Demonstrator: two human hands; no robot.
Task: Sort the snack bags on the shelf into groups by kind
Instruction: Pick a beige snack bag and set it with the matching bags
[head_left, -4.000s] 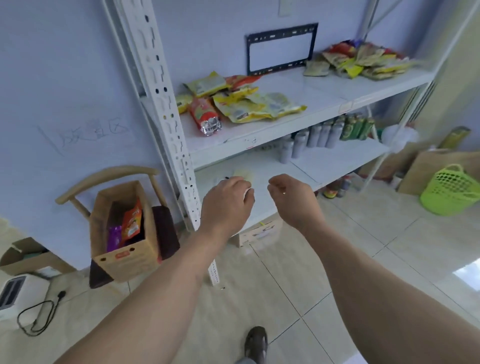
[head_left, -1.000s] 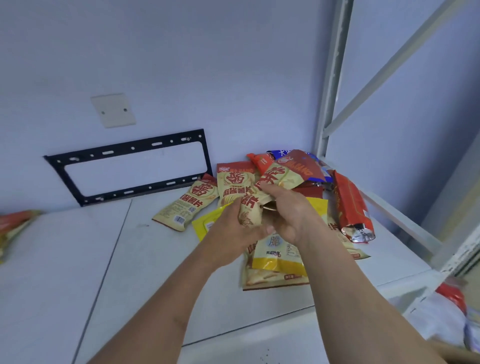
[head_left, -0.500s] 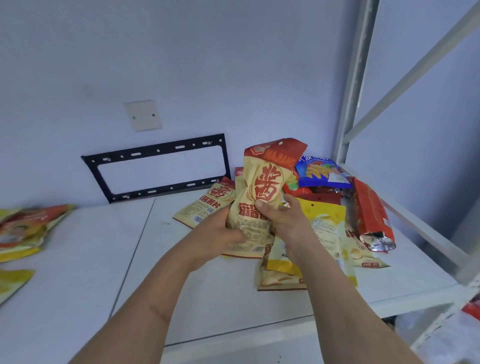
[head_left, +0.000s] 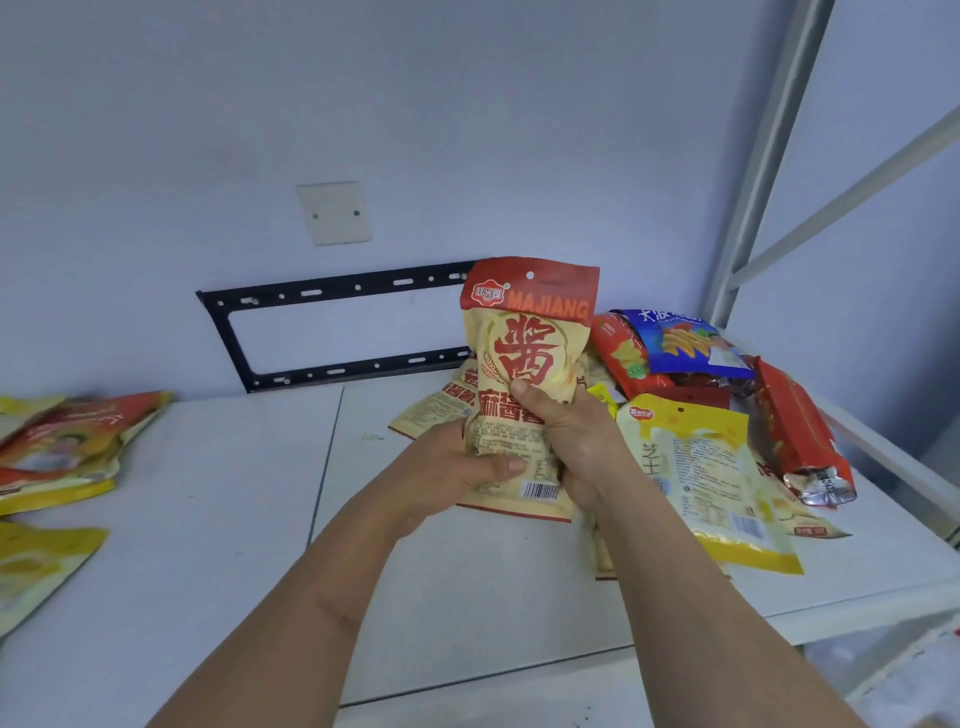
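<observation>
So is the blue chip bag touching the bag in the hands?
Apart. The head view shows the blue chip bag lying on the pile, with a red bag between it and the raised MAJIANG bag.

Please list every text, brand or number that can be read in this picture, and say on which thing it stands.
"MAJIANG": red top band of the held bag, gripped by left hand and right hand.
"酱": large red character on the same bag.
"麻酱": below it; the rest is covered.
"芝士": yellow bag.
Blue bag, barcodes, fine print: too blurred.

Cream-and-red MAJIANG bag (head_left: 524, 374) upright, other snack bags (head_left: 696, 457) heaped on shelf (head_left: 208, 519)
</observation>
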